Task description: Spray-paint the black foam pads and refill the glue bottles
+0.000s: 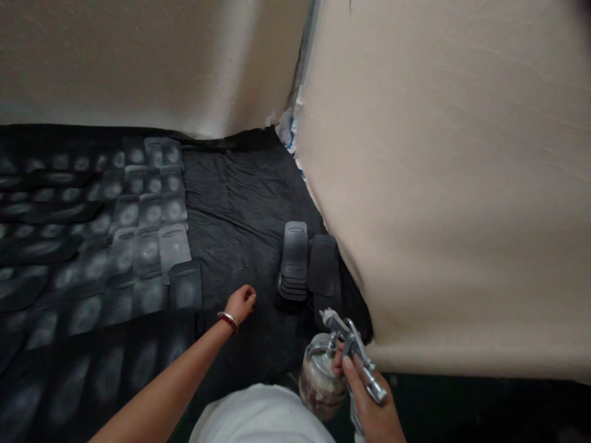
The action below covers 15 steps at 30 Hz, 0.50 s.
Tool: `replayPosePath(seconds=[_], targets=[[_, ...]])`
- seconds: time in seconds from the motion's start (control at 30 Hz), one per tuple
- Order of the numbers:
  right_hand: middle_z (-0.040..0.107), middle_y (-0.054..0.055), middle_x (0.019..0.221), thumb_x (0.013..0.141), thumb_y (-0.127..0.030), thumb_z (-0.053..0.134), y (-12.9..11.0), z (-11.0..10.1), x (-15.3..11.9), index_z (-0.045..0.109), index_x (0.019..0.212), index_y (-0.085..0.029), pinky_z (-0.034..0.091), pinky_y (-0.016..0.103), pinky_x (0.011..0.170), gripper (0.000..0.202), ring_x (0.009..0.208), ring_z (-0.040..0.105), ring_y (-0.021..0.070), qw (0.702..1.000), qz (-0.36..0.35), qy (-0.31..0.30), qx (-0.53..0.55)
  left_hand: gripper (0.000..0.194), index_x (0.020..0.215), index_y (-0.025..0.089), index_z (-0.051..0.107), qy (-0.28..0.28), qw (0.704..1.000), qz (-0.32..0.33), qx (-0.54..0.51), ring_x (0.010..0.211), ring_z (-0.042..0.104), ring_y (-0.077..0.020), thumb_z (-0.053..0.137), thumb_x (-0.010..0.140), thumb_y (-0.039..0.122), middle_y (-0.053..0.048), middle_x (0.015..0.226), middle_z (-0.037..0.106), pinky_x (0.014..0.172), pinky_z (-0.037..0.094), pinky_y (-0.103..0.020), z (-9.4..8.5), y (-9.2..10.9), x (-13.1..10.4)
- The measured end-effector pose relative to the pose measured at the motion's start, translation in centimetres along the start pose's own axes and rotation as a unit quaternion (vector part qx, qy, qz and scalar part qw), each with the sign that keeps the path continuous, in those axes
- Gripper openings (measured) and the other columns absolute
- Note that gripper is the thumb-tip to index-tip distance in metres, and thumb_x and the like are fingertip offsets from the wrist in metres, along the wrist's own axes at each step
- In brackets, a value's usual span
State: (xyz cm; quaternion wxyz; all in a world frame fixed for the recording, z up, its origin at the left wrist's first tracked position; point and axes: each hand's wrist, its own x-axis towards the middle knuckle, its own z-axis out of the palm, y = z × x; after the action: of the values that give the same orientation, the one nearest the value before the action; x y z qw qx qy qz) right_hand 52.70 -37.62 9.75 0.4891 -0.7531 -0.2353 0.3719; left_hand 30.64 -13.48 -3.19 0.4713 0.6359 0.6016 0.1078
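Head view: the right hand (pixel 367 394) grips a spray gun (pixel 349 341) at five o'clock, the curled left hand (pixel 241 303) seems empty — spotted pads (pixel 151 210) lie spread at nine, stacked pads (pixel 295 246) at six seemingly not yet.

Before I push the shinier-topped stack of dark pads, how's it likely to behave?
The stack will probably slide apart in layers, since nothing visible binds the pads. Each one looks thin and flat, so likely light and unlikely to roll. The wrinkled black sheet beneath might bunch if dragged along.
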Motion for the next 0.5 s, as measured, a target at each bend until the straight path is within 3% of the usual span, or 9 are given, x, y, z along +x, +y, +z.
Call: replayPosePath(seconds=[0.1,0.2,0.3,0.4,0.5], targets=[[0.073,0.011,0.092,0.077,-0.064,0.064,-1.8,0.7,-0.1,0.075,0.091,-0.016,0.053,0.03,0.082,0.052,0.091,0.067,0.0266,1.0,-0.002,0.028,0.0,0.007,0.085,0.018,0.057,-0.004,1.0,0.02,0.014,0.067,0.064,-0.0129,0.051,0.085,0.015,0.0,0.074,0.065,0.062,0.046,-0.021,3.4,4.3,4.1],[0.073,0.011,0.096,0.078,-0.065,0.063,-3.2,1.0,0.3,0.074,0.095,-0.015,0.052,0.029,0.083,0.053,0.094,0.066,0.0261,0.999,-0.008,0.048,-0.004,0.013,0.095,0.015,0.059,0.033,0.995,0.025,0.094,0.089,0.066,-0.0196,0.059,0.082,0.021,-0.009,0.092,0.069,0.078,0.047,-0.026,5.4,6.9,7.3],[0.072,0.01,0.098,0.079,-0.064,0.062,-3.8,1.1,1.0,0.073,0.1,-0.015,0.052,0.028,0.083,0.054,0.095,0.065,0.0252,0.998,-0.011,0.068,-0.007,0.029,0.102,0.012,0.058,0.032,0.989,0.002,0.144,0.1,0.064,-0.0258,0.064,0.081,0.031,-0.017,0.107,0.066,0.082,0.046,-0.03,6.4,8.0,9.3],[0.073,0.011,0.1,0.078,-0.064,0.064,-3.4,1.1,1.5,0.073,0.1,-0.014,0.052,0.026,0.083,0.056,0.098,0.066,0.0258,0.996,-0.008,0.091,-0.002,0.027,0.1,0.013,0.059,0.037,0.988,-0.002,0.151,0.101,0.064,-0.0255,0.064,0.08,0.031,-0.017,0.109,0.065,0.082,0.045,-0.029,7.0,8.1,10.1],[0.074,0.011,0.094,0.077,-0.064,0.065,-2.9,0.9,1.5,0.074,0.097,-0.014,0.055,0.027,0.071,0.054,0.086,0.068,0.0258,0.997,-0.008,0.082,-0.004,0.021,0.095,0.014,0.059,0.045,0.99,-0.011,0.133,0.099,0.064,-0.0239,0.065,0.079,0.026,-0.014,0.105,0.067,0.081,0.045,-0.027,7.4,8.0,10.3]])
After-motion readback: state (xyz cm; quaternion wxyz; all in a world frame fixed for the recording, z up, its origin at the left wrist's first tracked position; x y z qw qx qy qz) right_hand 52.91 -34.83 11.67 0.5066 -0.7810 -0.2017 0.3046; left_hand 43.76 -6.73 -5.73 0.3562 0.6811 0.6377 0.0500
